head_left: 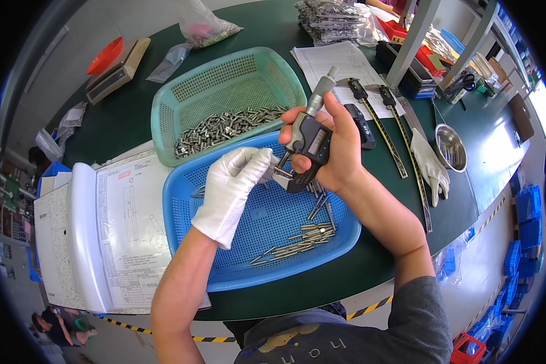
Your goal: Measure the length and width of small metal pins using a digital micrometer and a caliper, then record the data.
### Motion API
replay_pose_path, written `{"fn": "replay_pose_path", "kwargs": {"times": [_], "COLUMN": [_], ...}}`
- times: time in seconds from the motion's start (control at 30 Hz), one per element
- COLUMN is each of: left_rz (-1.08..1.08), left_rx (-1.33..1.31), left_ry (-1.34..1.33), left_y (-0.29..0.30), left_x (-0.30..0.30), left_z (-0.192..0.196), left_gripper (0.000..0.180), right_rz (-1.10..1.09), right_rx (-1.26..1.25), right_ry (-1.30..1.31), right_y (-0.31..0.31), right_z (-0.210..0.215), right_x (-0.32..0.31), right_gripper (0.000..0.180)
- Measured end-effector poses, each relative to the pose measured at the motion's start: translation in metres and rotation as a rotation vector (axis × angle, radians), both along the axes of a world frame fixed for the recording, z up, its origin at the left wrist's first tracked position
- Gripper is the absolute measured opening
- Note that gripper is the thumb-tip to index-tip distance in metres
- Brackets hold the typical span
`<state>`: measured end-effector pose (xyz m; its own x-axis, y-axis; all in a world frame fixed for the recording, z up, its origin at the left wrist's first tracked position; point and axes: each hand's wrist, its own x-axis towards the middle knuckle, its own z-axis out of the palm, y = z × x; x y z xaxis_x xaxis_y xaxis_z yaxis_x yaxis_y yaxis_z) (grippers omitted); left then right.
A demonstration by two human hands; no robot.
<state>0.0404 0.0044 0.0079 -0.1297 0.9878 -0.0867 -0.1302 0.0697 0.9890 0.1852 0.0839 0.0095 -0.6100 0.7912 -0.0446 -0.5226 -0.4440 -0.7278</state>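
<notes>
My right hand (340, 142) is bare and wrapped round a digital micrometer (311, 141), its thimble pointing up and its frame down. In a white glove, my left hand (233, 185) pinches a small metal pin (281, 171) at the micrometer's jaws; the fingertips partly hide it, and I cannot tell whether both jaws touch it. Both hands are over a blue perforated basket (224, 280), where several longer metal pins (303, 241) lie. Beyond it, a green basket (164, 109) holds a heap of short metal pins (227, 128).
Two digital calipers (379, 133) lie on papers (333, 60) at the right, beside a white glove (428, 162) and a metal bowl (450, 142) of pins. An open folder with a drawing (130, 224) lies left. A scale (118, 71) stands behind.
</notes>
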Motion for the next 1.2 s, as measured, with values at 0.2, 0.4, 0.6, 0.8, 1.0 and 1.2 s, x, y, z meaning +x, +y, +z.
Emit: {"fn": "replay_pose_path", "kwargs": {"times": [0.2,0.4,0.6,0.8,1.0,1.2], "left_rz": [-0.008,-0.022,0.094,-0.011,-0.371,-0.515], "left_rx": [0.003,-0.026,0.008,-0.17,-0.24,0.037], "left_ry": [-0.007,0.019,-0.083,-0.217,0.995,1.196], "left_y": [-0.002,0.002,0.008,0.008,-0.002,-0.007], "left_x": [0.0,-0.002,-0.01,-0.026,0.028,0.042], "left_z": [0.001,-0.007,0.002,-0.013,-0.012,-0.025], "left_gripper": [0.019,0.019,0.033,0.026,0.027,0.023], "right_rz": [-0.005,-0.009,-0.004,-0.044,-0.143,-0.105], "right_rx": [0.026,0.064,0.058,0.083,0.013,0.036], "right_ry": [-0.025,-0.011,-0.011,0.077,0.152,0.138], "right_y": [-0.001,0.0,0.002,0.002,0.002,0.002], "right_z": [-0.001,-0.003,0.001,0.001,-0.003,-0.002], "right_x": [0.0,-0.002,-0.001,0.0,0.0,0.001], "right_gripper": [0.063,0.062,0.062,0.061,0.063,0.06]}}
